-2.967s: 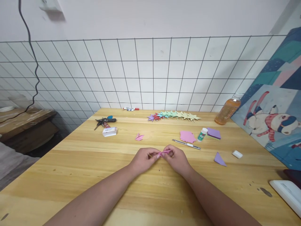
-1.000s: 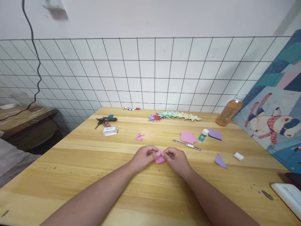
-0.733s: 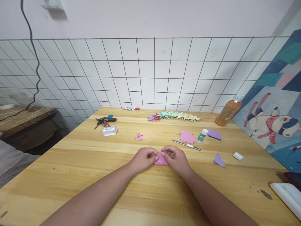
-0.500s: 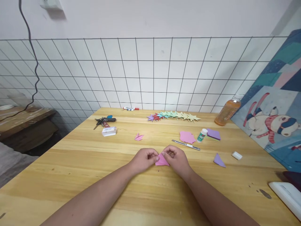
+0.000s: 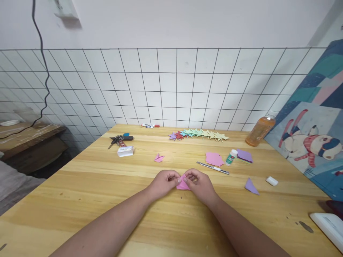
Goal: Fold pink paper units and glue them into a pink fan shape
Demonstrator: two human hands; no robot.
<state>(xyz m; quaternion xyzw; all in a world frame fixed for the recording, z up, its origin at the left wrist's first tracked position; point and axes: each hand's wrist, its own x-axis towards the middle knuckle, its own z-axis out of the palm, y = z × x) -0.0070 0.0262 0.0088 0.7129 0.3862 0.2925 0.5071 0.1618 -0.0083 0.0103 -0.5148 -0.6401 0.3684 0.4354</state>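
Observation:
A small folded sheet of pink paper (image 5: 183, 184) lies between my hands at the front middle of the wooden table (image 5: 107, 200). My left hand (image 5: 166, 181) pinches its left edge between thumb and fingers. On the opposite side, my right hand (image 5: 199, 182) grips it, thumb pressed on the top face. Fingers cover part of the sheet's upper edge. Beyond my left hand rests a folded pink paper piece (image 5: 159, 158) with pointed tips. A stack of pink paper (image 5: 214, 159) and a utility knife (image 5: 213, 167) lie past my right hand.
Along the back runs a row of spiky folded paper (image 5: 199, 133). To the right are a glue stick (image 5: 231, 157), purple paper (image 5: 244, 156), a purple folded triangle (image 5: 251, 186), an eraser (image 5: 272, 181) and a bottle (image 5: 260, 129). Keys (image 5: 119, 140) and a small box (image 5: 125, 151) sit left.
My right fingers have shifted slightly left over the pink paper, and less of its right side shows. The whole view has moved a little, so the table items appear lower.

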